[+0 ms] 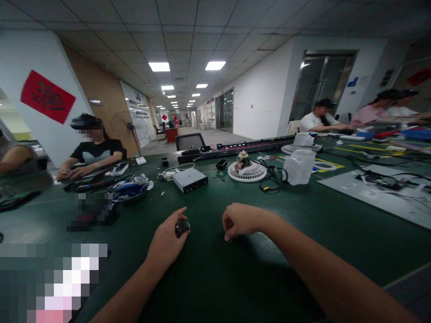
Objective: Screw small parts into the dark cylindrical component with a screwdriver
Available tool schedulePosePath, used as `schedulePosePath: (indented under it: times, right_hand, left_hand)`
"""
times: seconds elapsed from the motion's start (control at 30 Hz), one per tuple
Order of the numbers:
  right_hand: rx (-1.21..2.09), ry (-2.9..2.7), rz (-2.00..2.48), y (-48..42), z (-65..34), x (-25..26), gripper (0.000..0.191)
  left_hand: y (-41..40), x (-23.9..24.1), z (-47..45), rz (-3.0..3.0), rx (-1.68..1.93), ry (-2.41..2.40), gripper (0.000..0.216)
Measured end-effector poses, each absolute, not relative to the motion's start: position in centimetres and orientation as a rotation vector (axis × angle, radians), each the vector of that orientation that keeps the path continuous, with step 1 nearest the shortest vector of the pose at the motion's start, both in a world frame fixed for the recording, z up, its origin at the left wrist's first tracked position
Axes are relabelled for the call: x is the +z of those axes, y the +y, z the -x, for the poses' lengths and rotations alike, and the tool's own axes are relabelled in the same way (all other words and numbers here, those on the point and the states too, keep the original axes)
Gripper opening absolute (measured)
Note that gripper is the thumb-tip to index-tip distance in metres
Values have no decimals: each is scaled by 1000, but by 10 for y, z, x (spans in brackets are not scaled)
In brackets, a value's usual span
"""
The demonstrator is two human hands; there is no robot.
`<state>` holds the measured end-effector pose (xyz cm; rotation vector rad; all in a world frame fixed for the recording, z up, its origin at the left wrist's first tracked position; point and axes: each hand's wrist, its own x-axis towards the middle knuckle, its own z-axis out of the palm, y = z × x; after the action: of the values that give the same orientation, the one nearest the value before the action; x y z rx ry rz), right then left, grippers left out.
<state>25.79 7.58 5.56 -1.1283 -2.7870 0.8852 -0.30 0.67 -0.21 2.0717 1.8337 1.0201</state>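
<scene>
My left hand [168,235] is closed around a small dark, rounded piece [182,227] with a shiny end, gripped between thumb and fingers above the green tabletop [202,278]. To its right, my right hand [240,220] bends down close to the table with its fingertips pinched together. Whatever those fingers hold, if anything, is too small to make out. Beyond both hands lies a silver optical disc drive [190,180]. A round white fan grille [247,172] with a motor on it sits farther back, beside a small black tray [222,163].
White plastic housings [299,167] and black cables [272,181] stand at the right, near a grey panel [380,193] carrying wires. A blue bundle [129,189] lies at the left. One person [97,148] works across the table there; other people sit at the far right.
</scene>
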Motion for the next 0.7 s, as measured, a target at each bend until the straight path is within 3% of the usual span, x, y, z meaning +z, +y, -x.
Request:
schedulePosePath:
  times: [0.1, 0.43, 0.7]
  right_hand:
    - [954, -2793, 1034, 73, -252, 55, 5]
    - [452, -2500, 737, 67, -224, 38, 13]
    - [425, -2457, 441, 66, -220, 29, 12]
  left_hand:
    - [7, -2, 2, -2069, 1014, 1831, 62]
    - [1, -1, -5, -2154, 1012, 1629, 63]
    - [-7, 3, -11, -2351, 958, 1459, 59]
